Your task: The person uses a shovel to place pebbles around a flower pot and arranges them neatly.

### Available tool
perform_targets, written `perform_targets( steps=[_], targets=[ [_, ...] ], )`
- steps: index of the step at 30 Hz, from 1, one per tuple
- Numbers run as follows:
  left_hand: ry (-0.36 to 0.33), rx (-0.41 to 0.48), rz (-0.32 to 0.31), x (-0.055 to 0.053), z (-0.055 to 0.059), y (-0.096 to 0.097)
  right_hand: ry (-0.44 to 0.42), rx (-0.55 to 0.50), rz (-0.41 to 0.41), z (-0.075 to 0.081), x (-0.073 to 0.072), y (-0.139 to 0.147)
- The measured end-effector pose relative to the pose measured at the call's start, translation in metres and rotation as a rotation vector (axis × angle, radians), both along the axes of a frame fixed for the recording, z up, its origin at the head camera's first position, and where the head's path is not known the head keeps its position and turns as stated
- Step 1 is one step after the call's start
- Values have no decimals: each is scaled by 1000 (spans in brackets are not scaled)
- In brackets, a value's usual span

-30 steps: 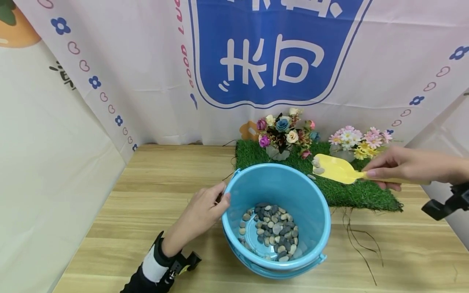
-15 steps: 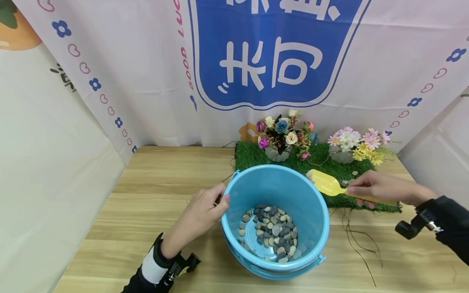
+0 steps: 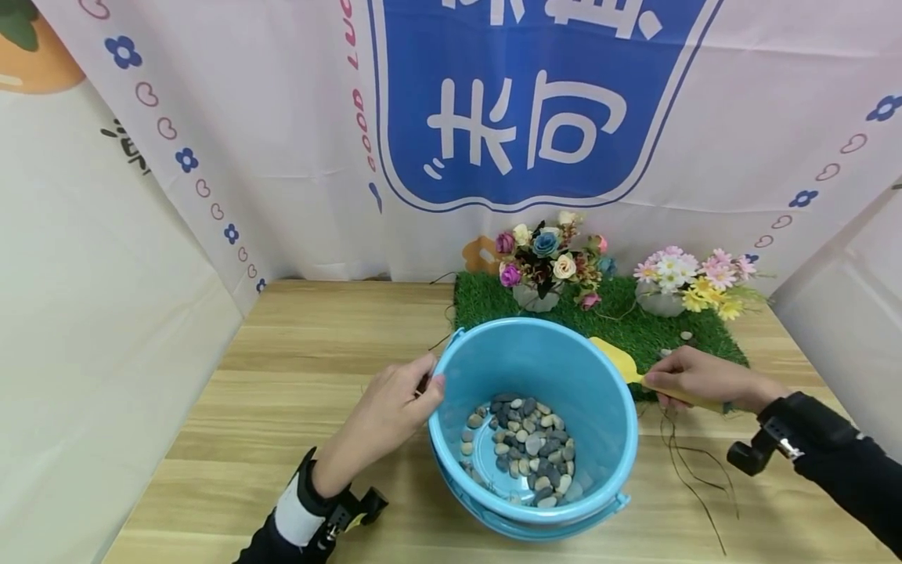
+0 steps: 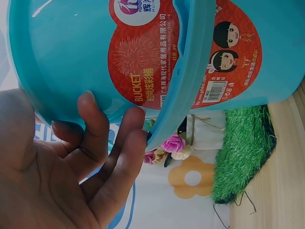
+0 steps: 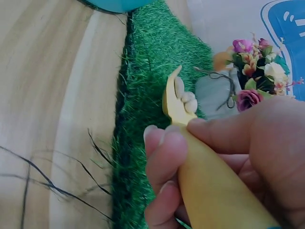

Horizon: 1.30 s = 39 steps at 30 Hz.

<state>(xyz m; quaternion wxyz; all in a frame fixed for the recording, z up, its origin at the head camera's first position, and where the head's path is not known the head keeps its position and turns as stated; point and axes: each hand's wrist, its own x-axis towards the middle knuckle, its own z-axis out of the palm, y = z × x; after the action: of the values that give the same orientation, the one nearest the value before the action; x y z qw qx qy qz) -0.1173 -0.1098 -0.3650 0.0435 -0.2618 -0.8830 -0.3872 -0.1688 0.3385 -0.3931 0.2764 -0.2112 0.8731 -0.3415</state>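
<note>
A light-blue bucket [image 3: 528,337] stands on the table, with several grey and tan pebbles [image 3: 539,446] lying on its bottom. My left hand [image 3: 384,411] grips the bucket's left rim; in the left wrist view its curled fingers [image 4: 124,157] are at the rim. My right hand [image 3: 698,380] pinches a yellow scoop [image 3: 616,359] by its handle, just outside the bucket's right rim. The scoop's front end is partly hidden by that rim in the head view. In the right wrist view, pale pebbles [image 5: 188,102] sit in the scoop, over the grass.
Behind the bucket lies an artificial grass mat [image 3: 613,301] bearing two flower pots [image 3: 539,298]. A loose pebble [image 3: 686,335] rests on the mat near my right hand. Dark strands [image 3: 698,478] lie on the wooden table [image 3: 317,329]. A printed cloth [image 3: 296,157] hangs behind.
My right hand has carried the scoop left and nearer to me, lower beside the bucket's rim. Loose pebbles on the mat have come into view. The left hand and bucket stay put.
</note>
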Motion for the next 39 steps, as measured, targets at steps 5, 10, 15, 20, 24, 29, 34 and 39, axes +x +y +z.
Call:
perform_targets(
  steps=[5, 10, 15, 20, 24, 29, 34, 39],
  targets=[
    [-5, 1, -1, 0, 0, 0, -5, 3, -49, -3, 2, -4],
    [-8, -2, 1, 0, 1, 0, -10, 31, -83, -3, 2, -9],
    [-17, 2, 0, 1, 0, -1, -46, 26, -74, -1, 0, -15],
    [-21, 1, -6, 1, 0, -1, -110, 6, -80, 6, -4, -22],
    [-12, -2, -4, 0, 1, -1, -157, -2, -83, 12, -8, -29],
    [-7, -4, -2, 0, 2, -1, -219, 11, -83, 17, -14, -39],
    [-5, -8, 0, 0, 1, 0, -220, 41, -42, 27, -19, -47],
    [-14, -8, -1, 1, 1, 0, -251, 62, -45, 35, -26, -50]
  ],
)
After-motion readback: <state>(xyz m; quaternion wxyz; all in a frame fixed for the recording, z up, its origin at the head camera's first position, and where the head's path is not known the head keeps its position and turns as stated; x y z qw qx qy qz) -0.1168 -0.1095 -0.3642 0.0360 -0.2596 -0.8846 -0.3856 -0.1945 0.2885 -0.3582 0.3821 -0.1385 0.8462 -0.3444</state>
